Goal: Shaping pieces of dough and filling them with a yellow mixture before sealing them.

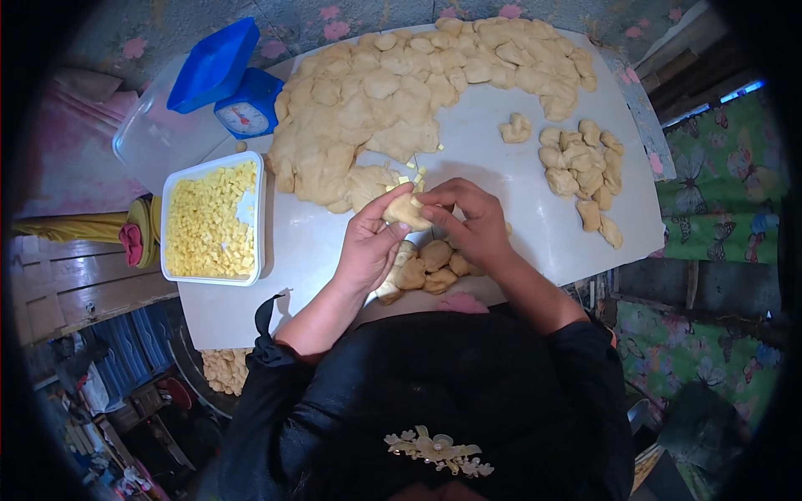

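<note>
My left hand [372,242] holds a small piece of dough [407,210] from the left, fingers behind it and thumb in front. On its right side my right hand [469,221] pinches the same piece, with a bit of pale yellow showing at the fingertips. Just beyond my hands several yellow cubes [420,174] lie on the table. Below them, near the table's front edge, sits a cluster of dough balls [436,255], partly hidden by my hands. A broad sheet of dough lumps [368,104] spreads across the far side.
A white tub [261,219] of yellow cubes stands at the left. Behind it is a blue kitchen scale [248,104] with a tilted blue tray. More dough pieces [581,163] are piled at the right of the white table [543,225]. Another dough mass [224,370] sits below the table's left edge.
</note>
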Demonstrator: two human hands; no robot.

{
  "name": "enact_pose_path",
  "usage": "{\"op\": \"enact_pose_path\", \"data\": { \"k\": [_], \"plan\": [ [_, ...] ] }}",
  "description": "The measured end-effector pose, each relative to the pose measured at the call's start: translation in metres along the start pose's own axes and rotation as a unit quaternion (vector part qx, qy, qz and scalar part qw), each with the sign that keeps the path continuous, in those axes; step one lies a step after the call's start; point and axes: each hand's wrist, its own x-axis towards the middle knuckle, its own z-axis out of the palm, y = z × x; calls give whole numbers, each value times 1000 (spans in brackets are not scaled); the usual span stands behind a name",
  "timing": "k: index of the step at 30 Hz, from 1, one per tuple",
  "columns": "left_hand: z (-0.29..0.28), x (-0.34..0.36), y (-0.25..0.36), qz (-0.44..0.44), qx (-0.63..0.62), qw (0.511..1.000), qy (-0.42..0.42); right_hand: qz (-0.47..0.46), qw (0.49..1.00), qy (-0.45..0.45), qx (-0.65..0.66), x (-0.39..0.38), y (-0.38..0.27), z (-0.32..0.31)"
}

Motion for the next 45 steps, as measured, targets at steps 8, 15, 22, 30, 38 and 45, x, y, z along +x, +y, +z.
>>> {"op": "enact_pose_path", "data": {
  "k": [8,15,22,30,38,45],
  "plan": [
    [12,-7,3,0,-72,993,-91,-178,956,-110,-206,-6,-4,-5],
    [12,4,-5,100,171,974,-111,72,987,-50,137,-16,2,3],
    [18,-3,-11,-42,348,936,-17,182,982,-53,6,10,5,-34],
    [30,-20,-24,152,681,707,-118,109,813,102,-562,59,96,-124],
    [8,-24,-16,-13,-6,999,42,45,980,-188,-47,41,10,-31],
    [7,-40,-8,83,-48,984,152,-106,930,-105,-336,39,67,-11]
  ]
}}
